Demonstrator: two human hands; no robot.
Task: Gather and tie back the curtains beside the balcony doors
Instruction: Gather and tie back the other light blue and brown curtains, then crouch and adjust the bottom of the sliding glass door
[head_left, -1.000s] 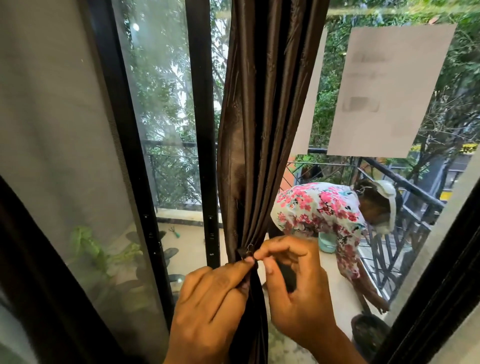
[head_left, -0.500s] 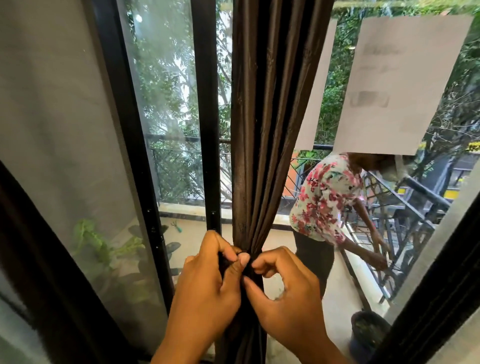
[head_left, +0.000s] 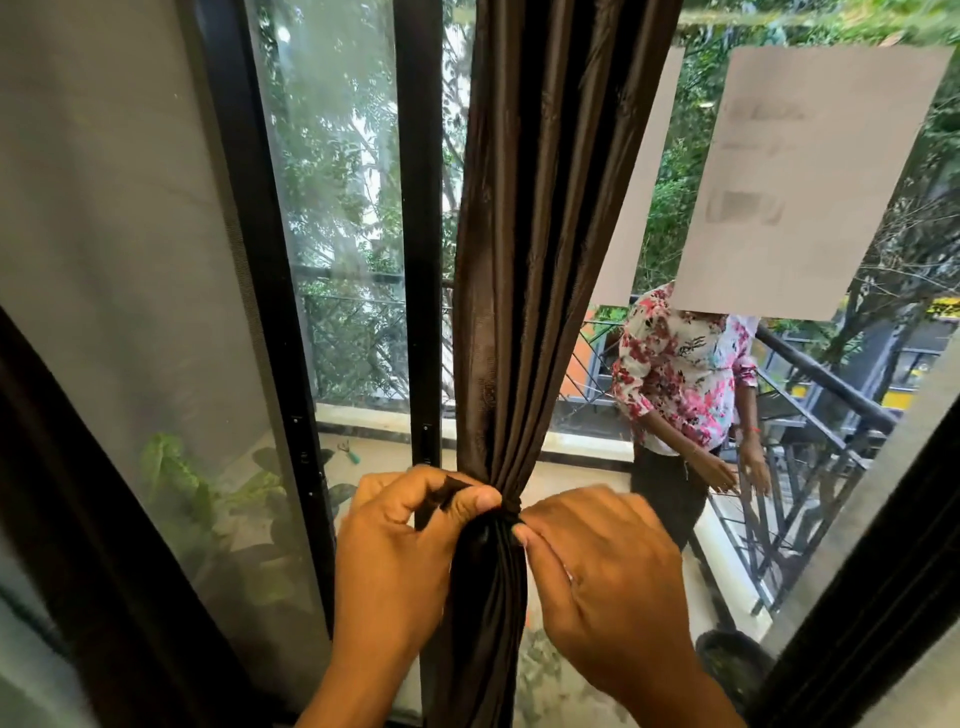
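1. The left hand (head_left: 400, 551) grips a dark tie band (head_left: 441, 496), thumb pressed over it right at the cinched waist of the brown curtain (head_left: 524, 270).
2. The right hand (head_left: 602, 577) is on the other side of that waist, fingertips (head_left: 522, 530) pinching at the band where it wraps the cloth; exactly what they hold is hidden by the folds.
3. A second ago both hands were fiddling with a small hook or ring in front of the curtain; half a second ago they closed in on the bundle; now the band reads as a tight ring around the waist, with a loose tail standing up in the left hand.
4. I judge that the tie is being drawn snug, so this curtain is close to finished and needs only its end secured.
5. The curtain hangs gathered into one narrow column, just right of the black door frame (head_left: 421, 234) and in front of the glass.
6. Beyond the glass, right of the curtain, a person in a floral shirt (head_left: 680, 379) now stands upright beside the balcony railing (head_left: 810, 415), no longer bent over.
7. Two sheets of paper (head_left: 810, 176) are stuck to the glass up and right of the curtain.
8. Left of the curtain, behind the mesh panel, a leafy plant (head_left: 176, 483) shows low down.
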